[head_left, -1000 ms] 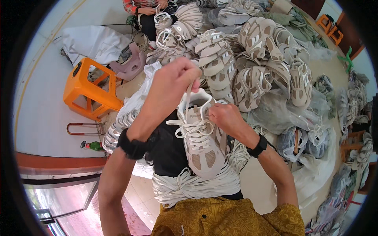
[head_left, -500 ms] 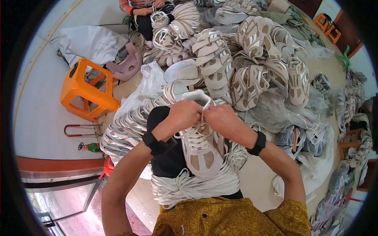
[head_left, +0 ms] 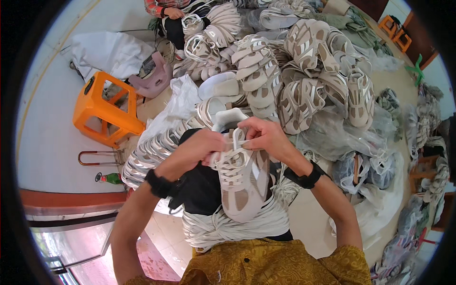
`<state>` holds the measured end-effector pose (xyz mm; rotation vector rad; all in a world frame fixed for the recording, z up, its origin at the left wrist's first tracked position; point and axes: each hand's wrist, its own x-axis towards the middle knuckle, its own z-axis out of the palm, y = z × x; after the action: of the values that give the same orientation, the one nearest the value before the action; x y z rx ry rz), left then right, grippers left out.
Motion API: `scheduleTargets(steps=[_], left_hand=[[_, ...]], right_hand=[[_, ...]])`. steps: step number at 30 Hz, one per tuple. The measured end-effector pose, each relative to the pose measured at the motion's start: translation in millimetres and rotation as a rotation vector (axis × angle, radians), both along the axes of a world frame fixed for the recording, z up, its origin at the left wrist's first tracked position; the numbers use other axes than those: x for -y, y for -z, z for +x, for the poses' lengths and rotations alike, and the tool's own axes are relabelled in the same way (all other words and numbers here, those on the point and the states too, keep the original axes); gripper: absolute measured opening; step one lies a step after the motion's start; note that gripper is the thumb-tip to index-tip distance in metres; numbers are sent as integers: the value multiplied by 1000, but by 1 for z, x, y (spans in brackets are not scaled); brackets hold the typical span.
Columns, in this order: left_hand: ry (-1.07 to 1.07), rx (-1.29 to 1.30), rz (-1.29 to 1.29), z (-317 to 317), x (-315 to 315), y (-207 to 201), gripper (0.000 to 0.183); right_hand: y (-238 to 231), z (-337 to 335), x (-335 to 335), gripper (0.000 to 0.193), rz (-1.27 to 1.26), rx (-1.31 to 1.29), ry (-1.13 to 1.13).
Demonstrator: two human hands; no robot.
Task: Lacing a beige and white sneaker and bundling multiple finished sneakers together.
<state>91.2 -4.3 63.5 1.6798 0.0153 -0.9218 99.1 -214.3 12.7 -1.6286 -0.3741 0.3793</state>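
Note:
A beige-and-white sneaker [head_left: 243,197] rests on my lap, its toe pointing toward me. White shoelace [head_left: 232,173] runs across its front in crossed rows, with loose loops near the top. My left hand [head_left: 211,145], slightly blurred, is closed on the lace at the left of the shoe's opening. At the right of the opening, my right hand [head_left: 267,137] pinches the lace between thumb and fingers beside the tongue. Under the toe, a thick bundle of white laces [head_left: 237,230] lies across my thighs.
Nested shoes [head_left: 152,152] form a row at my left, beside an orange stool [head_left: 102,107]. Ahead is a large heap of similar shoes [head_left: 304,102] with plastic bags [head_left: 332,137]. A person's hand [head_left: 173,13] shows at the far top. A green bottle [head_left: 111,178] lies left.
My hands have moved apart from their meeting point over the shoe's opening, the left lower and leftward, the right slightly rightward. The shoe has tilted slightly. The other person's hands have shifted.

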Motion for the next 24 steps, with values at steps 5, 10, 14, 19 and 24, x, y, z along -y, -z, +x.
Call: scheduleTargets(steps=[5, 10, 14, 19, 24], left_hand=[[-507, 220, -481, -20, -69, -61, 11], [-565, 454, -625, 5, -60, -91, 8], [-170, 771, 293, 38, -32, -29, 16], [-61, 971, 416, 40, -4, 18, 22], [-180, 796, 456, 72, -58, 21, 25]], right_hand=[[24, 6, 14, 37, 83, -77, 52], [59, -10, 43, 42, 285, -267, 336], [84, -36, 32, 45, 381, -515, 345], [82, -38, 20, 43, 790, -714, 258], [54, -5, 48, 41, 813, -508, 340]])
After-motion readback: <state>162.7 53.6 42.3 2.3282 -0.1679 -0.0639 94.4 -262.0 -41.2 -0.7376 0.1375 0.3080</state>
